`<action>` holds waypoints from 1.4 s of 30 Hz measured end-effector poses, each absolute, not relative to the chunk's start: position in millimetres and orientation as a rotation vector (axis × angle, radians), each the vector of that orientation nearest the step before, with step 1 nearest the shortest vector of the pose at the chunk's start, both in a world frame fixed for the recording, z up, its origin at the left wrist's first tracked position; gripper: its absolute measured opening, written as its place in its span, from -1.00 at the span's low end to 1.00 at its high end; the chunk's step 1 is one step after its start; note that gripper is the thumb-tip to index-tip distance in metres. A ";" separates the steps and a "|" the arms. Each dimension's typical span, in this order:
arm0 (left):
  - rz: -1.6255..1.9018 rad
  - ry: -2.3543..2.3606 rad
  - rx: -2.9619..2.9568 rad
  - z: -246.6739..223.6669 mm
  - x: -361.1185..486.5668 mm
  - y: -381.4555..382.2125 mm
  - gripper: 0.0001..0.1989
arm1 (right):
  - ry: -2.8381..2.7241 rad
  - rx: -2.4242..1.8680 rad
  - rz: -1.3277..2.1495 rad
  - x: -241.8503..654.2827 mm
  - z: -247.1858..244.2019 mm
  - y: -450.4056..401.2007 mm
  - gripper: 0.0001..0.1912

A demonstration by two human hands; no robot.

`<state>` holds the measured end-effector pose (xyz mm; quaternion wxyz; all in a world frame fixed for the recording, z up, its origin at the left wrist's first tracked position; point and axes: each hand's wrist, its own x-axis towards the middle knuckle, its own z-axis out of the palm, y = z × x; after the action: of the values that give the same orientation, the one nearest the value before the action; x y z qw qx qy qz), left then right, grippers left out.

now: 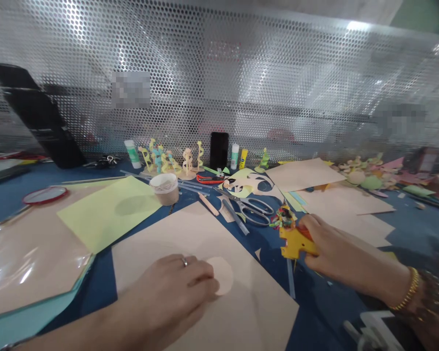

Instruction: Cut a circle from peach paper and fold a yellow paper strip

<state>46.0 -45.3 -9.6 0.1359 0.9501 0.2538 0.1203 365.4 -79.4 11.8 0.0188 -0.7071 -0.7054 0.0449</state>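
My left hand (pixel 183 287), with a ring on one finger, is closed, its fingertips gripping the left edge of a small pale paper circle (pixel 222 276). Both are over a large beige paper sheet (pixel 142 253). At the right, my right hand (pixel 325 243) is wrapped round a yellow glue gun (pixel 294 243). Colourful scraps cluster at the gun's front end (pixel 283 218). Grey-handled scissors (pixel 254 207) lie just beyond the gun, near clear glue sticks (pixel 236 217). A paper cup (pixel 164 189) stands past the sheet's far corner.
A yellow-green sheet (pixel 113 209) and a plastic-covered stack (pixel 36 253) lie left. Paper spirals (pixel 168 158), a black phone (pixel 219 150) and a red cutter (pixel 209 180) sit at the back, before a perforated metal screen (pixel 219 73). Beige sheets (pixel 344 209) spread across the right.
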 end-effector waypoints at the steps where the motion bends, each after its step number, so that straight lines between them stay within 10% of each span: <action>1: 0.281 0.724 2.787 -3.7 48.7 -42.9 -0.73 | -2.190 -2.206 0.159 365.0 13.3 -79.6 -0.75; 42: 0.367 0.767 3.155 17.6 246.6 100.5 -0.78 | -2.186 -2.295 0.252 372.8 19.7 -86.9 -0.73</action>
<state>246.6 100.5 17.6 -0.0631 0.9636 0.2343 0.1122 372.8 -86.9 19.7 -0.0190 -0.7217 -0.6874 0.0792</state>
